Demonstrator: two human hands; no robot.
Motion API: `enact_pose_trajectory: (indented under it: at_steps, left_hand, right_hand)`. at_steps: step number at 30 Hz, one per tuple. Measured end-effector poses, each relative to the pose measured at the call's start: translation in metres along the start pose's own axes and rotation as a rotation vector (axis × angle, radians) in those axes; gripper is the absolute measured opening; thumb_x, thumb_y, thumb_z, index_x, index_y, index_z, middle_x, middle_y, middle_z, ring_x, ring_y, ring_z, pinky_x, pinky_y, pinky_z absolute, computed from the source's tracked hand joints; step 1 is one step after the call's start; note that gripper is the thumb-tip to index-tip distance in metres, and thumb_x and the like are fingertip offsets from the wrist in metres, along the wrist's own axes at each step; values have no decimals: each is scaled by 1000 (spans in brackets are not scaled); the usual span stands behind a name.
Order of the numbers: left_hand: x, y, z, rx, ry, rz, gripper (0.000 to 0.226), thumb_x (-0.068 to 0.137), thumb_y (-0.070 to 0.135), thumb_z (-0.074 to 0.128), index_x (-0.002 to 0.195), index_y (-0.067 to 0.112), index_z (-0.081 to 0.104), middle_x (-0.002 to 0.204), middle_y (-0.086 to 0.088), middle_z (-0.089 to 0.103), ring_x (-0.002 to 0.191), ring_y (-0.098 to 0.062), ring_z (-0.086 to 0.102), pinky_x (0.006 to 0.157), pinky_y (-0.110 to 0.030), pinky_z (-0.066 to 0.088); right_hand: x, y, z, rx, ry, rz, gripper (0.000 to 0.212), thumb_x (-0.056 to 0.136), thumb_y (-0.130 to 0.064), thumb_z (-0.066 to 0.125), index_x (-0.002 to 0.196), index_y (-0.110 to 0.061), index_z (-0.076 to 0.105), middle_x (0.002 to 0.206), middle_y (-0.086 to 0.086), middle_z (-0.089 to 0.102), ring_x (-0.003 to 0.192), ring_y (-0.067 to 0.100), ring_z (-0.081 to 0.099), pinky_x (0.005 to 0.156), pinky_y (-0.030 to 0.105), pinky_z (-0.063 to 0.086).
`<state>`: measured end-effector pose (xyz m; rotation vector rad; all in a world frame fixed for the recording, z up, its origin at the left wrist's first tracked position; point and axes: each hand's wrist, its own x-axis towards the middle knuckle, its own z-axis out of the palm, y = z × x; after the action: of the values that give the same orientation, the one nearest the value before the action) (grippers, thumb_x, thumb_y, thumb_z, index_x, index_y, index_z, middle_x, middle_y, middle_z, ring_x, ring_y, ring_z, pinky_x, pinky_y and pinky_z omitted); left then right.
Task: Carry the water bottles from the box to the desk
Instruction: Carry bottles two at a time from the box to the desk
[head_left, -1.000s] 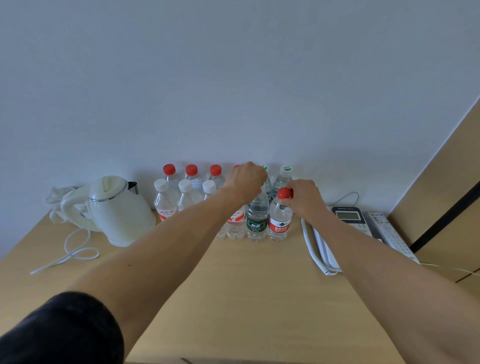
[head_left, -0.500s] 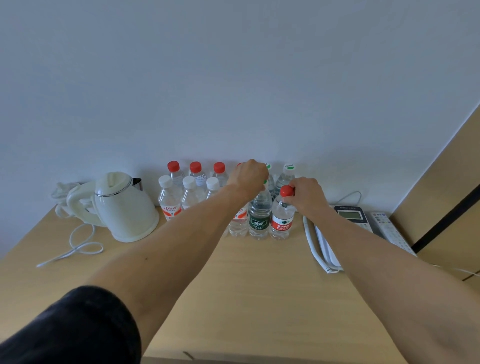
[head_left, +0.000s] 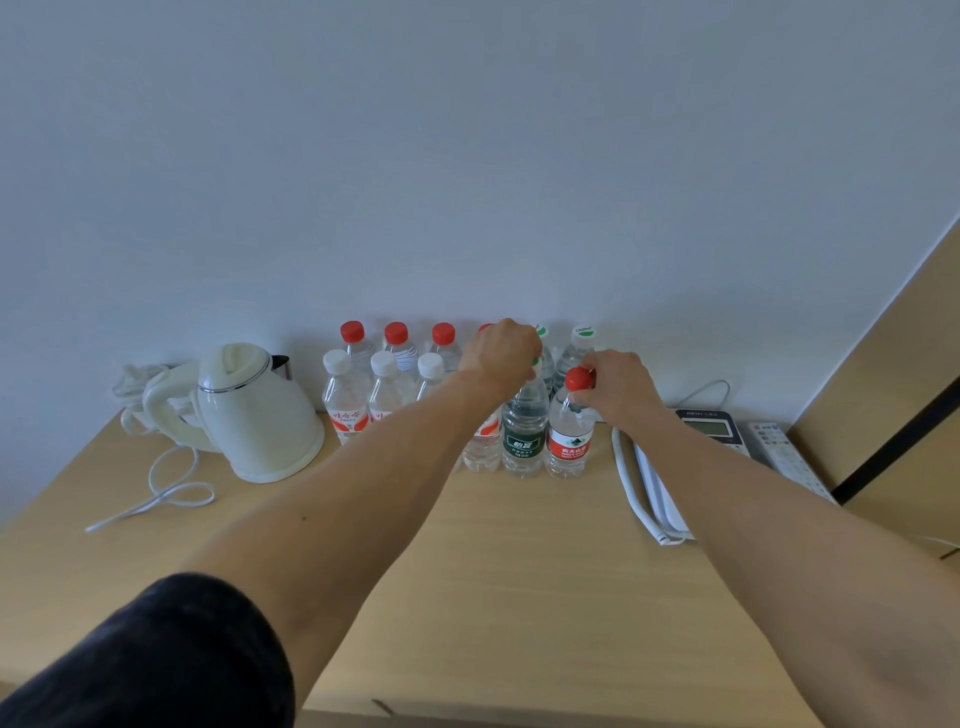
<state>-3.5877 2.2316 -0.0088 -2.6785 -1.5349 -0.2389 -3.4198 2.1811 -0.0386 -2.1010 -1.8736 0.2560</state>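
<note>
Nothing has moved: left hand (head_left: 503, 352) grips and hides the green-labelled clear plastic bottle's (head_left: 524, 435) cap; right hand (head_left: 615, 383) pinches the red-labelled bottle's (head_left: 569, 441) neck.

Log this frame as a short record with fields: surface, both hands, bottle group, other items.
surface: wooden desk against a plain wall
left hand: left hand grips the top of the green-label bottle
right hand: right hand grips the neck of the red-label bottle, under its red cap
bottle group: upright bottles in two rows by the wall; both held bottles stand on the desk in the front row
other items: white kettle with loose cord at left; desk phone and remote at right
box: not in view
</note>
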Motion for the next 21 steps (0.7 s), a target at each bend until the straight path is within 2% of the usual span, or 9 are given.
enact_pose_trajectory:
  at_steps: [6, 11, 15, 18, 21]
  left_hand:
    - [-4, -3, -4, -20, 18, 5, 34, 93, 30, 72, 126, 19, 70, 119, -6, 71, 105, -27, 68, 88, -36, 57]
    - [-7, -13, -12, -29, 78, -55, 32, 97, 40, 64, 118, 18, 71, 115, -2, 71, 104, -24, 66, 77, -32, 48]
    - [-10, -29, -23, 40, 97, -108, 38, 101, 45, 53, 116, 13, 67, 109, -6, 70, 99, -26, 64, 78, -35, 45]
    - [-12, -50, -36, 98, 52, -180, 47, 102, 50, 46, 132, 17, 59, 121, -8, 65, 112, -27, 60, 91, -40, 45]
    - [-14, -73, -51, 142, -16, -276, 57, 101, 57, 40, 144, 19, 47, 135, -10, 57, 125, -32, 52, 99, -46, 42]
  right_hand:
    - [-4, -1, -4, 8, -14, -1, 27, 81, -27, 78, 102, -12, 69, 97, 9, 68, 90, 26, 62, 79, 36, 52]
    - [-6, -3, -10, 71, -22, 46, 26, 79, -33, 74, 100, -19, 70, 96, 4, 67, 92, 25, 62, 79, 37, 54]
    - [-3, -3, -20, 103, 4, 51, 36, 90, -45, 62, 117, -21, 66, 112, 2, 66, 102, 23, 61, 84, 33, 49]
    - [1, -3, -34, 33, 43, 1, 46, 99, -47, 49, 132, -16, 56, 124, 11, 61, 113, 29, 57, 90, 38, 48]
    - [7, -3, -52, -68, 61, 19, 52, 103, -49, 39, 145, -19, 44, 136, 17, 51, 123, 36, 50, 97, 43, 45]
